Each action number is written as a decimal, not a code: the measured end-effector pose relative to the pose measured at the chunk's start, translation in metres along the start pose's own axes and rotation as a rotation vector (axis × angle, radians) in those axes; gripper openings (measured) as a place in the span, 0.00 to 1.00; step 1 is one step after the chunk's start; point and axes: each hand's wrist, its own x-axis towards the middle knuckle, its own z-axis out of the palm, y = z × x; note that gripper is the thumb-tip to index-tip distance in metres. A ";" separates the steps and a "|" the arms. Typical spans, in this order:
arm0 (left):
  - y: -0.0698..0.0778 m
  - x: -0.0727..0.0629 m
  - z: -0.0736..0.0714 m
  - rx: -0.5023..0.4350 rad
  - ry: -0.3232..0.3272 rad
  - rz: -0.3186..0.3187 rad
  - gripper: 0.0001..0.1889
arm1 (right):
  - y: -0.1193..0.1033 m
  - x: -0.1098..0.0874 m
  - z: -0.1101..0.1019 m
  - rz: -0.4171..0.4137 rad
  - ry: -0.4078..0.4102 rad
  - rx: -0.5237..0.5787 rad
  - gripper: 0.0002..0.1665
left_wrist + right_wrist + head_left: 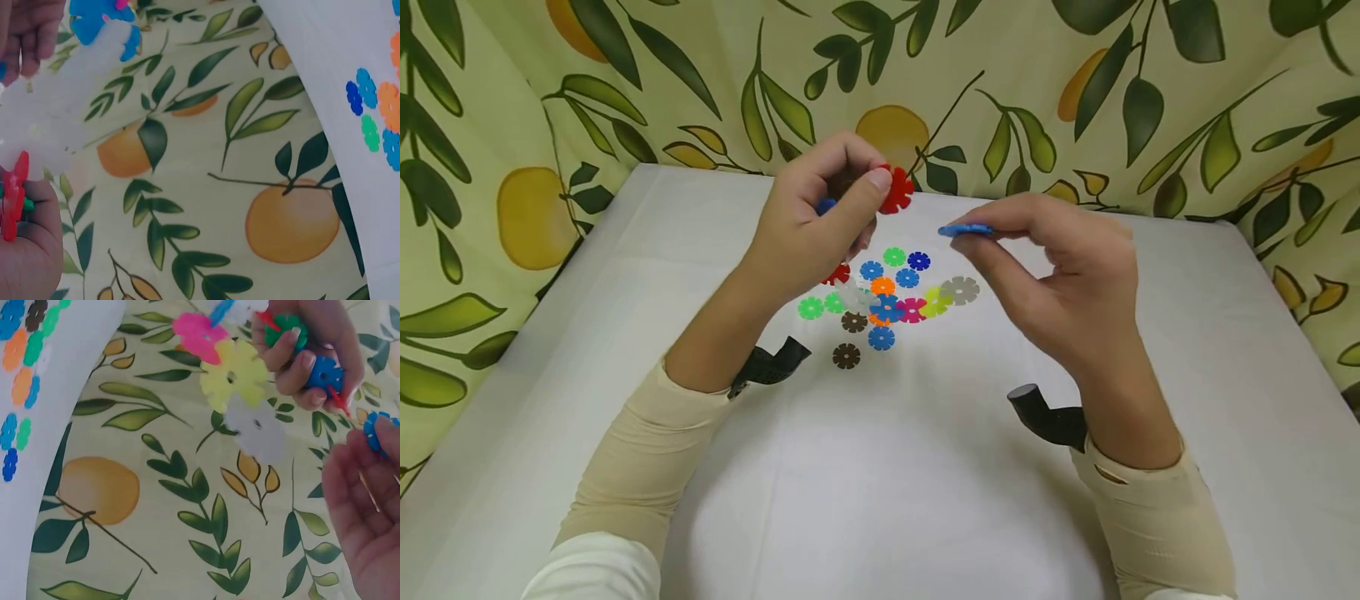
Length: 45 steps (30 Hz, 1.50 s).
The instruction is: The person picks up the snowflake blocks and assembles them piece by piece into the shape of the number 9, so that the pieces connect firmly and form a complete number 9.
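My left hand (808, 225) holds a red notched disc (897, 190) near its fingertips. In the right wrist view, a green disc (286, 332) and a blue disc (325, 374) show among its fingers, with thin red edges beside them. Joined discs extend from this hand, including a pink disc (199, 336), a yellow disc (232, 375) and a clear disc (256, 428). My right hand (1067, 271) pinches another blue disc (966, 229) between thumb and forefinger, nearly edge-on in the head view. The two hands are raised over the table, a small gap between their discs.
Loose notched discs lie on the white table (887, 467), among them a brown disc (846, 356), a light green disc (811, 307) and a dark blue disc (919, 261). Leaf-patterned cloth (895, 92) hangs behind the table. Black curved mounts (1048, 417) jut from both wrists.
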 end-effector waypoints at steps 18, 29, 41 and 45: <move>0.007 -0.008 0.026 -0.048 -0.032 -0.038 0.03 | 0.010 -0.007 0.013 -0.126 0.055 -0.472 0.05; 0.002 -0.010 0.033 -0.153 0.018 -0.065 0.04 | 0.011 -0.012 0.028 -0.125 0.113 -0.524 0.06; 0.002 -0.002 0.017 -0.347 0.130 -0.121 0.08 | 0.017 -0.004 -0.006 0.311 -0.032 -0.003 0.34; -0.001 0.002 0.018 -0.565 0.274 -0.138 0.11 | 0.029 -0.006 -0.010 0.461 -0.020 0.382 0.36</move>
